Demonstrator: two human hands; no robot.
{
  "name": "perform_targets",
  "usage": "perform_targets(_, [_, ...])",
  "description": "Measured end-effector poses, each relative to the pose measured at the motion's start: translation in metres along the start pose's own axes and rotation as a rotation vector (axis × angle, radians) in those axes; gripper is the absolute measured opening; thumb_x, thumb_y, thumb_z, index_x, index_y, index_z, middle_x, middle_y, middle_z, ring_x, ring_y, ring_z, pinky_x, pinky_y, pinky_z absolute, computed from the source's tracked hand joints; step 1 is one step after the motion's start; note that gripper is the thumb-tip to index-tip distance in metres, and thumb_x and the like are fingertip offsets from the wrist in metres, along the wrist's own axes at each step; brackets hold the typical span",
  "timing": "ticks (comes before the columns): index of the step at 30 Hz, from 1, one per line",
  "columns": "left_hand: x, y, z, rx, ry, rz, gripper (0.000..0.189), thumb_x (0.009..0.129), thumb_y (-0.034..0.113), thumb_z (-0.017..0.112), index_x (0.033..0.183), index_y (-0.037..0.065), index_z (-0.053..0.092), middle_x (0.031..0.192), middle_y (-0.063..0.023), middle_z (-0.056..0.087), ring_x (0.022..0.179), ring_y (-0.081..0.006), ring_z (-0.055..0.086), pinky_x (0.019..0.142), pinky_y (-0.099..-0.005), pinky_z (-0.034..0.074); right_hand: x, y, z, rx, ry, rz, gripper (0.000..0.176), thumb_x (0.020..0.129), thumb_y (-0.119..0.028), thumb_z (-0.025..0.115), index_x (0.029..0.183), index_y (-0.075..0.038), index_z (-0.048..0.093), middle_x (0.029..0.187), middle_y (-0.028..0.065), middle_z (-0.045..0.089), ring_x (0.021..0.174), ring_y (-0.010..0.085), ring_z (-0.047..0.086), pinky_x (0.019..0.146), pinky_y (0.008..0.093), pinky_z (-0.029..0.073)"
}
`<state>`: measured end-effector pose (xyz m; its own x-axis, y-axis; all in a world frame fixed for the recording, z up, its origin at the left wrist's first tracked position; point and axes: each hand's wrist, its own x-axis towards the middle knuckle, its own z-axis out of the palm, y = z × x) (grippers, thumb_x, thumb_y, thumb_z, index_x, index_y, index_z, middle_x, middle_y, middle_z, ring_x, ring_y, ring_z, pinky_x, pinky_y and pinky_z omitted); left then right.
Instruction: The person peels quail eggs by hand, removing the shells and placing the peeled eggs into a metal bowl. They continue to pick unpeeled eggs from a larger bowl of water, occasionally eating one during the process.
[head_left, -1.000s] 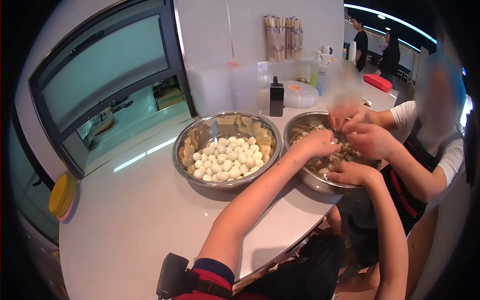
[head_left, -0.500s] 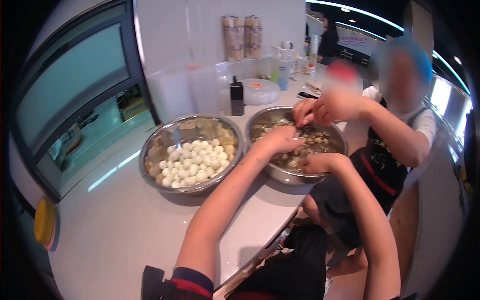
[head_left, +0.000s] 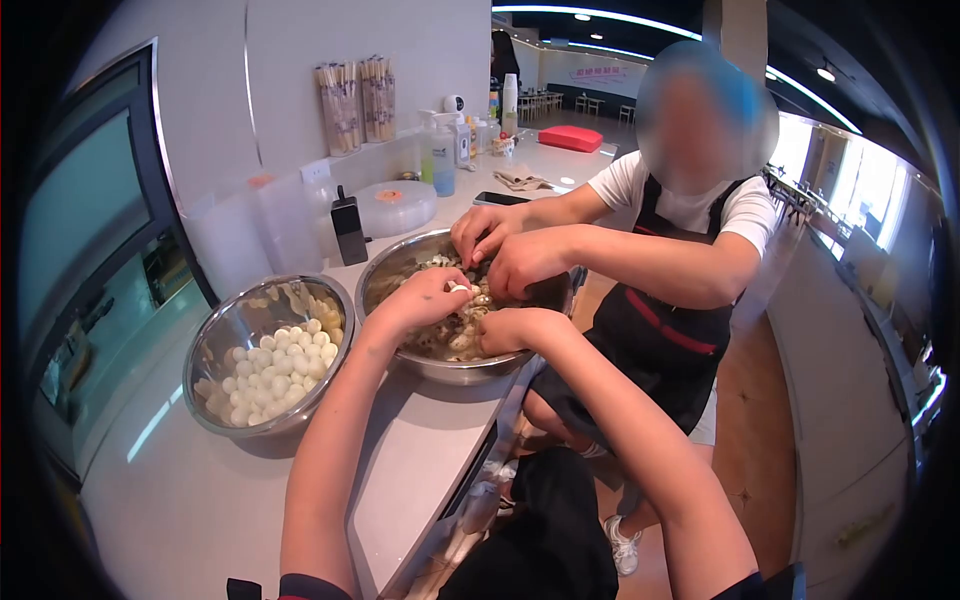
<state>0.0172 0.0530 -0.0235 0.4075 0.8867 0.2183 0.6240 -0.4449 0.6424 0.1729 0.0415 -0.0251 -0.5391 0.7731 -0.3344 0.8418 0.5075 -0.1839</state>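
My left hand (head_left: 428, 296) is above the right-hand metal bowl (head_left: 455, 372), its fingers closed on a small white peeled quail egg (head_left: 459, 288). Lower in the same bowl, my right hand (head_left: 512, 330) is curled with its fingertips down among the contents; what they hold is hidden. Liquid, speckled shell bits and quail eggs (head_left: 455, 335) fill this bowl. To the left stands a second metal bowl (head_left: 205, 350), holding many peeled white eggs (head_left: 275, 375). Across from me, a co-worker's two hands (head_left: 515, 265) also work inside the right-hand bowl, close to mine.
Behind the bowls are a black box-shaped device (head_left: 349, 232), stacked round plastic lids (head_left: 394, 208) and clear containers (head_left: 285, 225). Pump bottles (head_left: 442, 165), a cloth (head_left: 522, 180) and a red item (head_left: 570, 138) sit farther back. The co-worker (head_left: 670, 215) stands at the counter's right edge.
The view has turned right, so both bowls appear farther left. My hands stay in the right-hand bowl; a white egg now shows in my left fingers. The co-worker's hands remain over it.
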Motion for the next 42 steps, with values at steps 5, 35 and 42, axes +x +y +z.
perform_targets(5, [-0.001,0.009,-0.008,-0.27,-0.066,-0.095,0.026,0.078,0.022,0.056,0.097,0.004,0.056,0.078,-0.0017,0.058,0.059,-0.0069,0.05,0.052,-0.0215,0.04,-0.023,-0.011,-0.008,0.03,0.129,-0.02,0.027,0.07,-0.018,0.048,0.088,-0.003,0.062,0.09,0.017,0.061,0.082,0.0283,0.059,0.074,0.038,0.044])
perform_targets(35, [0.07,0.052,-0.008,-0.96,-0.057,-0.226,0.027,0.083,0.03,0.05,0.096,0.006,0.051,0.081,-0.0033,0.058,0.056,-0.0051,0.047,0.042,-0.015,0.032,-0.017,-0.008,-0.006,0.053,0.122,0.09,0.035,0.066,-0.02,0.051,0.095,-0.002,0.061,0.096,0.0177,0.06,0.087,0.0287,0.059,0.076,0.0376,0.046])
perform_targets(42, [0.071,0.039,-0.005,-0.924,-0.023,-0.248,0.025,0.085,0.033,0.048,0.096,0.011,0.053,0.076,-0.0001,0.06,0.054,-0.0028,0.046,0.041,-0.0149,0.032,-0.02,-0.008,-0.007,0.053,0.146,0.055,0.035,0.066,-0.019,0.051,0.094,0.0,0.061,0.095,0.0192,0.06,0.087,0.0289,0.059,0.075,0.0362,0.046])
